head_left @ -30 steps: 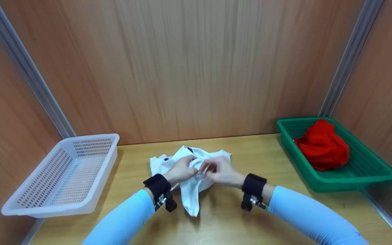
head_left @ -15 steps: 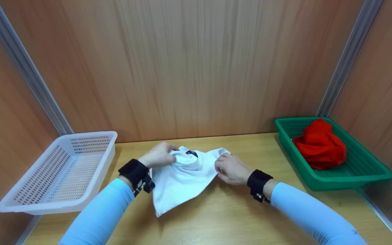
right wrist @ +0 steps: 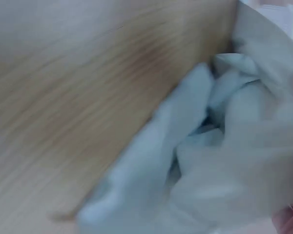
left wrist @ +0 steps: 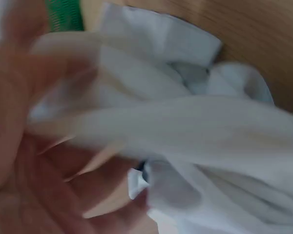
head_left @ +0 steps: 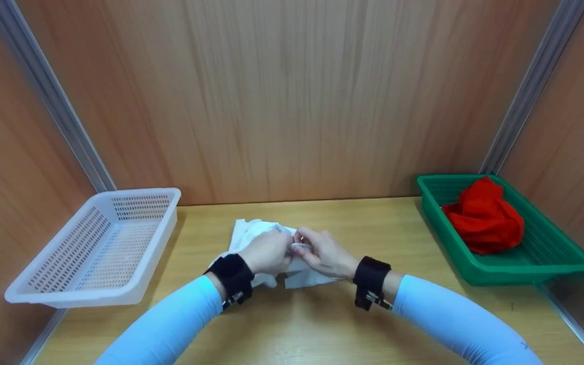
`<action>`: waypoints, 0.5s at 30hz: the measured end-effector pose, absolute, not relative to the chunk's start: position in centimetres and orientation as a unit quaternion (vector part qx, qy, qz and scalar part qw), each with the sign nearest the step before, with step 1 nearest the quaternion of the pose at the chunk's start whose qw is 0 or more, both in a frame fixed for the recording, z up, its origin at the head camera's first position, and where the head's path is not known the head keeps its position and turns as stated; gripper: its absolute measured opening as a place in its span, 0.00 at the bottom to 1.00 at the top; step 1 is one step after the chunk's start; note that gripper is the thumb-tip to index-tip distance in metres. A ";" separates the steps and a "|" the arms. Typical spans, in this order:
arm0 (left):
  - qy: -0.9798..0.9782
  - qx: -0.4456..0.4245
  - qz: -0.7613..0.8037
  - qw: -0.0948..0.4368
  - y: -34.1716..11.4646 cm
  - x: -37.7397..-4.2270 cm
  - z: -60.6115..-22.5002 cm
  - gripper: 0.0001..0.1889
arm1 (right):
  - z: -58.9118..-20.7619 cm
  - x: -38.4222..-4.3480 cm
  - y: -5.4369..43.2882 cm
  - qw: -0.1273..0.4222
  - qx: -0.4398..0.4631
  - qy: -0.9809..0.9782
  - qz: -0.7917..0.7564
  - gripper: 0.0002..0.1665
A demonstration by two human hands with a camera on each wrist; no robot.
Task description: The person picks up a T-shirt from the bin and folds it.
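On the tabletop point(head_left: 317, 334), white garment point(head_left: 252, 231) is bunched, creased; left hand point(head_left: 267, 252) and right hand point(head_left: 326, 254) pinch it, fingers point(head_left: 306, 234) curled; middle hidden, wrist views blurry.

Place: a lab-like workstation, walled in as a booth
Panels point(head_left: 292, 101): wood-grain, at left, back and right
Corner strips point(head_left: 59, 106): grey metal
Counter point(head_left: 322, 327): wood-grain top
Wristbands point(head_left: 370, 271): black, small devices attached

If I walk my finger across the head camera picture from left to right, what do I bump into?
White basket → left hand → right hand → green basket with red cloth inside.
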State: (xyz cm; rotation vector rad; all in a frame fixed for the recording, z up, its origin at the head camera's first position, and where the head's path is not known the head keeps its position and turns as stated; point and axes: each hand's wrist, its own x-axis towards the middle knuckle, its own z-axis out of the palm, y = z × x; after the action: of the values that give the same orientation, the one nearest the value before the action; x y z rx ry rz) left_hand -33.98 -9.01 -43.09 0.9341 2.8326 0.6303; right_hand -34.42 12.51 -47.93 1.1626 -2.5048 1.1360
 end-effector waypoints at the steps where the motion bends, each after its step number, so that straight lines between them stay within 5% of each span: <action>1: 0.930 0.297 0.216 0.025 -8.8 -34.1 -42.9 0.05 | -47.7 -34.6 12.5 0.085 0.378 -0.837 0.385 0.12; 6: 0.900 0.254 0.352 -0.036 -8.8 -35.1 -40.0 0.14 | -47.8 -36.2 14.1 0.120 0.294 -0.886 0.339 0.25; 12: 0.870 0.242 0.424 -0.077 -10.4 -36.5 -36.4 0.13 | -49.4 -38.6 17.3 0.016 0.176 -0.907 0.382 0.07; 15: 0.903 0.230 0.356 -0.073 -12.6 -37.4 -36.1 0.06 | -49.2 -39.5 19.0 0.009 0.117 -0.868 0.483 0.08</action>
State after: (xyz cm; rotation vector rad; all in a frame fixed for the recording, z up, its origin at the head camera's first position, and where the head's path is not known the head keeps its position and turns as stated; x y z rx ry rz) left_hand -37.42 -12.57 -36.13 0.7589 2.9760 1.1734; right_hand -39.55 19.02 -49.17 0.3643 -2.7113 1.5071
